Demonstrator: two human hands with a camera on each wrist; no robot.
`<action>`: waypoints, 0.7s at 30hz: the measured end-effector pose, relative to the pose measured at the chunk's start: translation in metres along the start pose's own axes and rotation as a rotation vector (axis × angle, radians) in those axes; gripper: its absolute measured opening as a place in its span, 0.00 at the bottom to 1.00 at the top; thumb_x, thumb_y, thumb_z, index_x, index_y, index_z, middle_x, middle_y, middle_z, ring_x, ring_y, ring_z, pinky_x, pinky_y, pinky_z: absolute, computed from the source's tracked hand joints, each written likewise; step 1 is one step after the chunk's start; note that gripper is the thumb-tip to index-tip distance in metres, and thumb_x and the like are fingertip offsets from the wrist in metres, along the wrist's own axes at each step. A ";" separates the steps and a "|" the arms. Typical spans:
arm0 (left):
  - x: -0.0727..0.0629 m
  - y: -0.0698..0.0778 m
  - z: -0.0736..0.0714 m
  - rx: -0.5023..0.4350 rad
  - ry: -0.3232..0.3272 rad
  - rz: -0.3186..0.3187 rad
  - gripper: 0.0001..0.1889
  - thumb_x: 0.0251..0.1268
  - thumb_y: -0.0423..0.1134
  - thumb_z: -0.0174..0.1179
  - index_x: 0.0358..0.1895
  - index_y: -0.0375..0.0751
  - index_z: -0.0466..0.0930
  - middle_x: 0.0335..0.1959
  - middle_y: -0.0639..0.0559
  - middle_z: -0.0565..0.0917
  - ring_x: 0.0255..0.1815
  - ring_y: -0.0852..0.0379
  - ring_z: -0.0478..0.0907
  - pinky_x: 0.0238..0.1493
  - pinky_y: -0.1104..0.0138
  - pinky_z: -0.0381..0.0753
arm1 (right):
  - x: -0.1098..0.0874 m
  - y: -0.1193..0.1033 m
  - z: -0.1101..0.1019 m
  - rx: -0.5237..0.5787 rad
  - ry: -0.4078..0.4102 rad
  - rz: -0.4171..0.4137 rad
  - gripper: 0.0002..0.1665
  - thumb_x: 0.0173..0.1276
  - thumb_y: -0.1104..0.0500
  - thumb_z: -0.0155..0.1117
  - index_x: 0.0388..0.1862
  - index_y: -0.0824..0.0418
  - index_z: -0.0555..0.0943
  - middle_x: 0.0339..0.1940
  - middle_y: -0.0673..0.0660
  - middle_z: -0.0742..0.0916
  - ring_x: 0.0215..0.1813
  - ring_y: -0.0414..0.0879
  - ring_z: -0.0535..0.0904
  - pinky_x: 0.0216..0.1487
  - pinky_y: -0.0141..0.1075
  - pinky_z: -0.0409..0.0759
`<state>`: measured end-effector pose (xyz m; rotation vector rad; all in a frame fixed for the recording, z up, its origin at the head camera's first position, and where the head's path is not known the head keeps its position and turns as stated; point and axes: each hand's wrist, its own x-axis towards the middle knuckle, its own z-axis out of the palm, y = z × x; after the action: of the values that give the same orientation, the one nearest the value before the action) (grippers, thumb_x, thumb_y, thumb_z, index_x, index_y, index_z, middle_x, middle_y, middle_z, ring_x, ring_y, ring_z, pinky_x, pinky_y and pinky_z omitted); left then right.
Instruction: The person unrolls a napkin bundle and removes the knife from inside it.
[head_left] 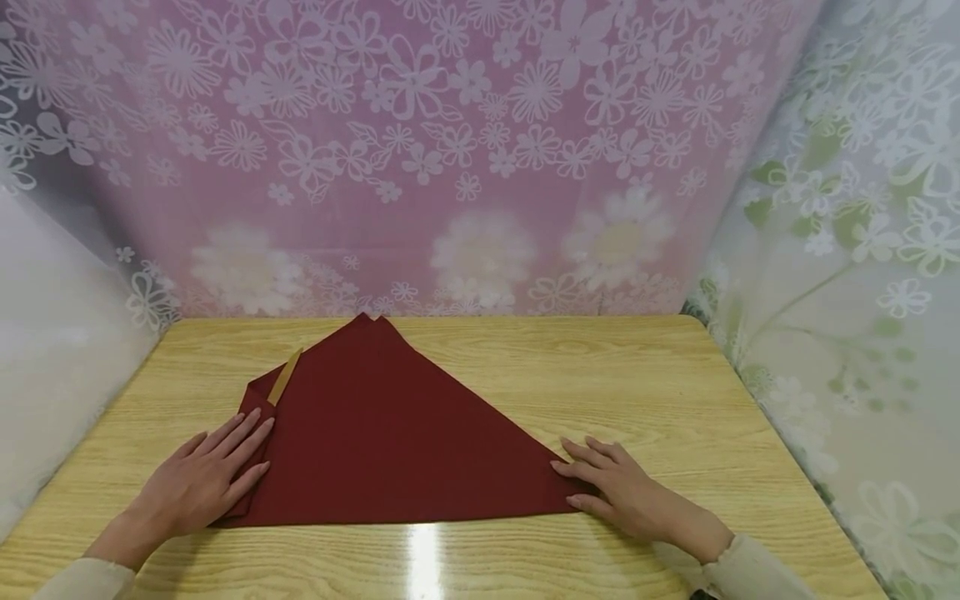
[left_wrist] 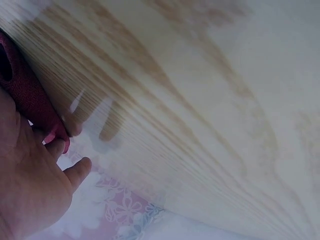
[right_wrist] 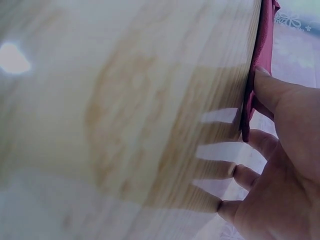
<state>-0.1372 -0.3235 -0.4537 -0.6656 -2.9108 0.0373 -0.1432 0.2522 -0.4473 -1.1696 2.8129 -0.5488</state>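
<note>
A dark red cloth, folded into a rough triangle, lies flat on the wooden table with its peak pointing away and a long straight edge toward me. My left hand rests on the turned-over left part of the cloth, its fingers extended and close together. Just beyond those fingertips, a narrow tan strip shows beside the fold. At the right corner, my right hand touches the cloth with thumb and forefinger, covering the tip. In the right wrist view, the thumb presses at the cloth's edge while the other fingers spread toward the tabletop.
The wood-grain table extends around the cloth, and a bright reflection lies near its front. A pink flowered curtain hangs behind the far edge. Pale flowered sheets hang at both sides.
</note>
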 end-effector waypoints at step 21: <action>-0.001 0.000 0.002 0.003 0.020 0.001 0.32 0.70 0.55 0.51 0.70 0.40 0.65 0.71 0.43 0.63 0.69 0.45 0.61 0.59 0.47 0.64 | 0.001 0.001 0.002 0.020 -0.018 0.016 0.28 0.73 0.47 0.54 0.68 0.55 0.72 0.71 0.63 0.67 0.68 0.70 0.59 0.61 0.63 0.59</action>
<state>-0.1363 -0.3240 -0.4555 -0.6629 -2.8908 0.0350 -0.1441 0.2516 -0.4493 -1.1420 2.7925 -0.5603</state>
